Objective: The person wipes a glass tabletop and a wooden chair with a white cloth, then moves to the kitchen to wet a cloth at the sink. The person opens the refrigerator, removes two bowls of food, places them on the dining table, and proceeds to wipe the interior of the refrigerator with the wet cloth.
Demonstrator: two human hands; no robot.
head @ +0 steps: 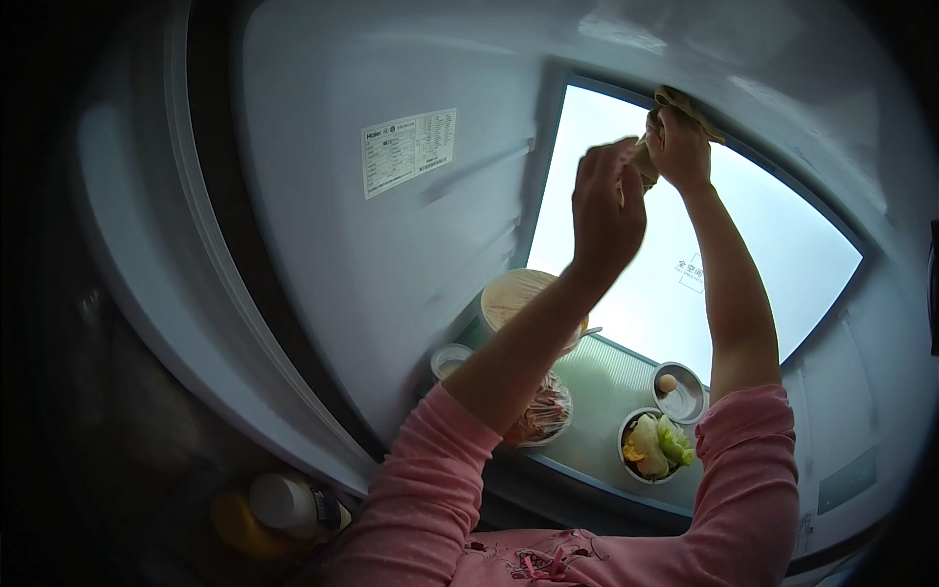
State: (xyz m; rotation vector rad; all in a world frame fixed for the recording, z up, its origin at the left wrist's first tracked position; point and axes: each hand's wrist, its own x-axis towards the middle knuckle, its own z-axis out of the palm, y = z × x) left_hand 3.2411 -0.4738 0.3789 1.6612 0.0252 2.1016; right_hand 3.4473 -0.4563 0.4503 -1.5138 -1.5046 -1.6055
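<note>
Both my hands reach up inside a refrigerator, before the bright panel (616, 220) of its back wall. With my right hand (678, 147) I grip a bunched greenish-brown cloth (686, 106) at the panel's top edge. Just left of it is my left hand (609, 198), fingers curled near a hanging end of the same cloth; whether they hold it I cannot tell. Below, on the glass shelf (601, 381), are a bowl with an egg (667, 383) and a bowl of lettuce (671, 442).
A large film-covered bowl (513, 293), a small round container (449, 359) and a film-wrapped dish of food (546, 414) sit on the shelf's left side, partly behind my left arm. A printed label (408, 152) is on the side wall. The open door (147, 293) holds a white-capped jar (282, 502).
</note>
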